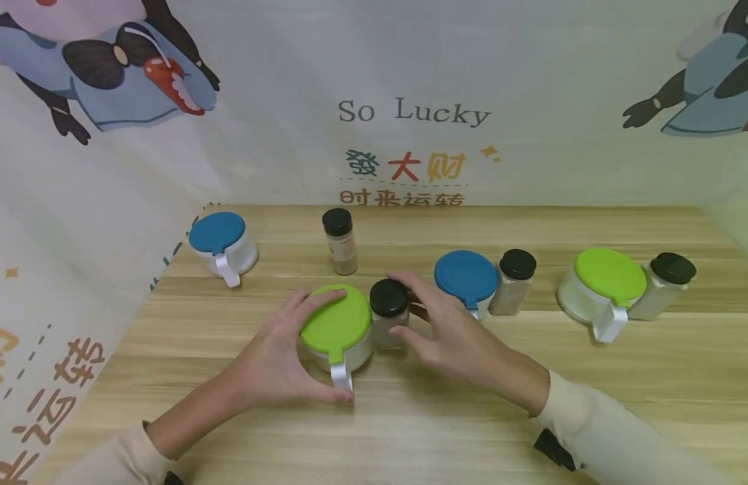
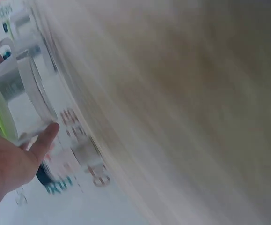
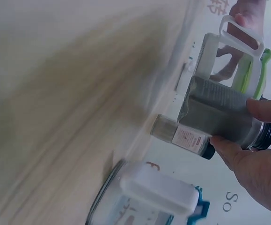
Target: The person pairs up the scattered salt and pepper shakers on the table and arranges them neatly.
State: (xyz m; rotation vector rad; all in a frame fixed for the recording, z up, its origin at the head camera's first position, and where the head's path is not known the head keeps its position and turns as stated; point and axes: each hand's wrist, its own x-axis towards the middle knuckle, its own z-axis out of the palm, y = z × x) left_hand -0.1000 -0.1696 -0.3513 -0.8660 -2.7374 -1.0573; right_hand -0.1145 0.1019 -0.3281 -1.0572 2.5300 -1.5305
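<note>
Your left hand (image 1: 277, 364), spread wide, grips the green-lidded jar (image 1: 337, 327) at the middle of the table (image 1: 440, 438); your right hand (image 1: 455, 330), fingers half curled, pinches the black-capped shaker (image 1: 388, 313) just beside it. Behind stands a slim bottle (image 1: 341, 246) — its label (image 3: 188, 139) is too small to read. The backdrop (image 1: 549, 148) says "So Lucky", "發大财" and, partly cut off, "时来运转".

Wide lane on table (image 1: 422, 438) between forearms (image 1: 198, 407). Centre green jar (image 1: 337, 320) and centre shaker (image 1: 386, 331) too close to pass between. Middle blue jar (image 1: 466, 276) blocks just beyond right hand (image 1: 452, 330); gap between neighbouring shaker (image 1: 512, 295) and right green jar (image 1: 610, 276).
</note>
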